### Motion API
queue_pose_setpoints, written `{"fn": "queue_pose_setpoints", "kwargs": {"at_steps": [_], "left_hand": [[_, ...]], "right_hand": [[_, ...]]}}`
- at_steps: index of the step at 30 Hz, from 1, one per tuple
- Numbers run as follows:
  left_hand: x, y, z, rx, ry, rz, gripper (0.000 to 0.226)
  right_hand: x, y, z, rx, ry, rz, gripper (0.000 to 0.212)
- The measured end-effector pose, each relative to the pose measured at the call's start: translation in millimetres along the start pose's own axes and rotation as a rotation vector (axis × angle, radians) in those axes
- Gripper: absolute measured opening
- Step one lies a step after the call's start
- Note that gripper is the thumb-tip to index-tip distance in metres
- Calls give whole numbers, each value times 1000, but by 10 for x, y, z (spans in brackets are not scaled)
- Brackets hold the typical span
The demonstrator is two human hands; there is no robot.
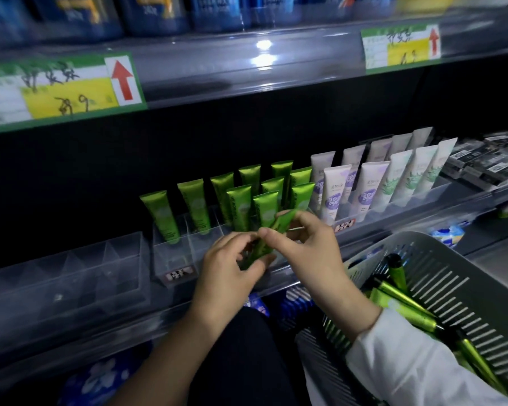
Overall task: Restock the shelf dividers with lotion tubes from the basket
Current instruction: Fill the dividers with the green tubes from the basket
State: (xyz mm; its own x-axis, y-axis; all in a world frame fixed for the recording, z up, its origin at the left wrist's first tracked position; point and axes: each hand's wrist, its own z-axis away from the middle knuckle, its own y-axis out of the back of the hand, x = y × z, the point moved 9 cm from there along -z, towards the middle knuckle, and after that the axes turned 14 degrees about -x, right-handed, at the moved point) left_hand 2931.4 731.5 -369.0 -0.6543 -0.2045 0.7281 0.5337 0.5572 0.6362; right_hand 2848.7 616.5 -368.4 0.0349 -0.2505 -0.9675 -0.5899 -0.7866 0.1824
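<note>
A green lotion tube [285, 219] lies tilted between both hands, just in front of the clear shelf divider [170, 253]. My left hand [232, 268] grips its lower end and my right hand [308, 241] pinches its upper part. Several green tubes [194, 206] stand upright in the divider slots behind my hands. At the lower right, a grey slatted basket [458, 276] holds more green tubes [405, 306].
White and lavender tubes [367, 186] fill the dividers to the right. An empty clear divider [71, 276] sits at the left. Price labels with red arrows [62, 89] hang on the shelf edge above. Blue packs [296, 303] lie on the shelf below.
</note>
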Motion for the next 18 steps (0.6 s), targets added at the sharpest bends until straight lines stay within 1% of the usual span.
{"fn": "queue_pose_setpoints", "kwargs": {"at_steps": [2, 5, 6, 8, 9, 10, 12, 15, 18], "left_hand": [[-13, 5, -7, 9, -9, -28, 28], [-124, 18, -44, -1, 4, 20, 21], [-185, 51, -64, 15, 31, 52, 19], [-298, 175, -115, 85, 100, 122, 13], [-347, 258, -141, 137, 131, 136, 20], [-393, 337, -168, 183, 154, 138, 26], [-520, 441, -243, 231, 205, 120, 31], [-709, 422, -359, 202, 260, 136, 33], [-732, 335, -414, 156, 262, 136, 33]], "right_hand": [[-9, -21, 9, -31, -9, 40, 42], [62, -8, 23, -93, -62, -6, 43], [86, 34, 36, -89, -65, 5, 43], [191, 173, 66, -41, -68, 75, 38], [273, 251, 89, -16, -77, 118, 35], [376, 330, 112, 2, -96, 166, 32], [602, 464, 165, 7, -150, 306, 27], [843, 589, 281, -32, -213, 622, 29], [963, 554, 364, -121, -179, 808, 34]]}}
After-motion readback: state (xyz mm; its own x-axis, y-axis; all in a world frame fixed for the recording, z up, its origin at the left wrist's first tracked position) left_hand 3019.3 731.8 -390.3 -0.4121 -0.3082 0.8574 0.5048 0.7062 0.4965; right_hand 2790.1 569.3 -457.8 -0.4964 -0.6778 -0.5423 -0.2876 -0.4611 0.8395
